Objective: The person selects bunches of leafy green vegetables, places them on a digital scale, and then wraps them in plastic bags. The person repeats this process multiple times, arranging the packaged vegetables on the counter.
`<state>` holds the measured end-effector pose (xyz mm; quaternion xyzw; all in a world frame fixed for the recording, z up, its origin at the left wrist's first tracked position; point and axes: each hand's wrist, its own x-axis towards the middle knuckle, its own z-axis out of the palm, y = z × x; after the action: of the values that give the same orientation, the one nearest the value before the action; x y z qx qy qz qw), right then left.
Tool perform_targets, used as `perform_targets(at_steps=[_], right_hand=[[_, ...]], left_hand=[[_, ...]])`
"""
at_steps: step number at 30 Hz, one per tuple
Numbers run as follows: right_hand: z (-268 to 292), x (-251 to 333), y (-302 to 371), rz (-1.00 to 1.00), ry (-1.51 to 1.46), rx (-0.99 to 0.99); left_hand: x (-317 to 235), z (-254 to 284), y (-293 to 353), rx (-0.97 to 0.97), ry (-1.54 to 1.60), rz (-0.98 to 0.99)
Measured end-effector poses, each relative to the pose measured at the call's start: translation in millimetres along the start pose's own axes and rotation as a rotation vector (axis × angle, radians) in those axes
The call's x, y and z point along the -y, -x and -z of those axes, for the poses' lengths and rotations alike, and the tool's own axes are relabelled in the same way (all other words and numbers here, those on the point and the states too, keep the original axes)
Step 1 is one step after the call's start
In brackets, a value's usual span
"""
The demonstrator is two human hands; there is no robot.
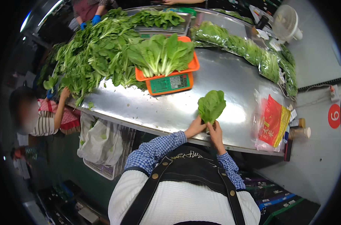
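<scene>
While a big loose heap of greens (91, 56) lies on the left of the steel table (148, 108) and an orange scale (168, 78) holds one more bunch, much sorting seems left; bagged greens (253, 52) at the right look finished. The left hand (195, 127) and right hand (216, 131) both grip one leafy bunch (211, 105) by its stem, its leaves rising just above them.

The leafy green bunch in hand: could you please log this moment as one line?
left hand: holds leafy green bunch | right hand: holds same bunch at base | over steel table | orange scale: loaded with greens
</scene>
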<state>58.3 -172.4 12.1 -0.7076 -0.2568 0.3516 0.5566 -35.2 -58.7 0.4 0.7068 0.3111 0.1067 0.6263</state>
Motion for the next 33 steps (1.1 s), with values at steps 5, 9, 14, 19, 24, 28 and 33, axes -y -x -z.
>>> perform_targets(at_steps=[5,9,14,19,24,28,33], right_hand=[[4.4,-6.1,-1.8,-0.09,-0.201,0.061],[9.0,-6.2,-2.5,-0.152,-0.281,0.128],[6.4,0.9,2.7,-0.185,-0.186,0.077],[6.3,-7.9,4.5,-0.177,-0.183,0.068],[-8.6,25.5,16.1,0.339,0.309,-0.059],[-26.7,77.3,13.5,0.542,0.282,0.103],[-88.9,109.5,-18.8,0.505,0.064,0.37]], left_hand=[[1.0,23.5,4.8,0.183,0.621,0.353],[-6.7,27.9,2.4,0.264,0.724,0.389],[-9.6,24.8,-4.0,0.241,0.75,0.419],[-15.1,24.7,-2.2,0.243,0.693,0.408],[-30.1,38.5,15.1,0.211,0.485,0.135],[-34.8,67.2,45.2,0.01,0.522,-0.037],[-34.6,121.4,85.6,-0.258,0.918,-0.056]])
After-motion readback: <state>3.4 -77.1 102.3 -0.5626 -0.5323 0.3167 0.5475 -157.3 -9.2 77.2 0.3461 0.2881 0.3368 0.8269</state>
